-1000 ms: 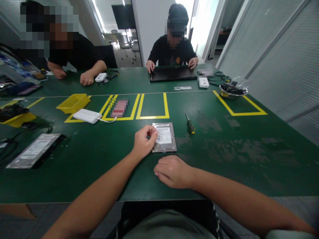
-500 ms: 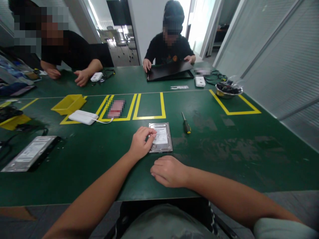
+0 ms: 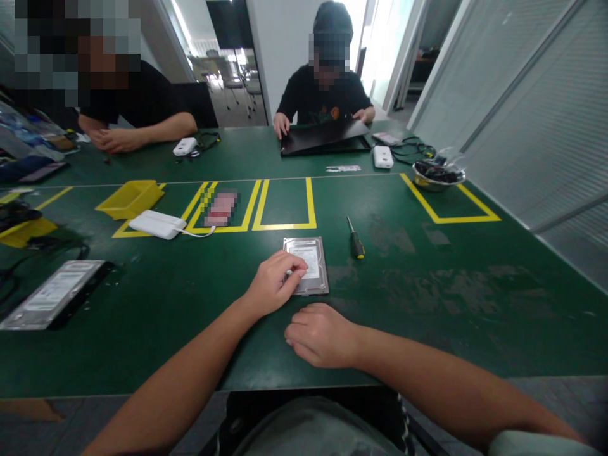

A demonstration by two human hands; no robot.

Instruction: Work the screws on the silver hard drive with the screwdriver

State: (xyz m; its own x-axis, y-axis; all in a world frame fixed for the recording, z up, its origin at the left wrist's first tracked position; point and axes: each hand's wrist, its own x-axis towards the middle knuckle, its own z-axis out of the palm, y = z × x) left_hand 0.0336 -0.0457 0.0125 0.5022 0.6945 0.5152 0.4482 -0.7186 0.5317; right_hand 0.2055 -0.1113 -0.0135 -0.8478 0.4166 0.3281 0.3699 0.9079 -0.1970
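A silver hard drive [image 3: 315,285] with a white label lies flat on the green table, in front of me. Over its left part is my left hand [image 3: 280,278], thumb and fingertips drawn together in a pinch above the label. Whatever may be between those fingertips is too small to make out. Nearer to me, just below the drive, my right hand [image 3: 319,334] rests on the table as a loose fist, with no object showing in it. To the right of the drive lies a screwdriver [image 3: 357,245] with a dark and yellow handle, its shaft pointing away from me.
Another drive [image 3: 59,288] lies at left. Beyond are a yellow bin [image 3: 128,201], a white power bank [image 3: 158,224] cabled to a blurred phone [image 3: 221,209], and yellow tape outlines. A metal bowl [image 3: 434,183] stands at right. Across the table sit two people, one handling a black panel [image 3: 327,136].
My left hand has shifted slightly right over the drive, its fingertips still together. My right hand has stayed in place. The person at far left has brought both hands together.
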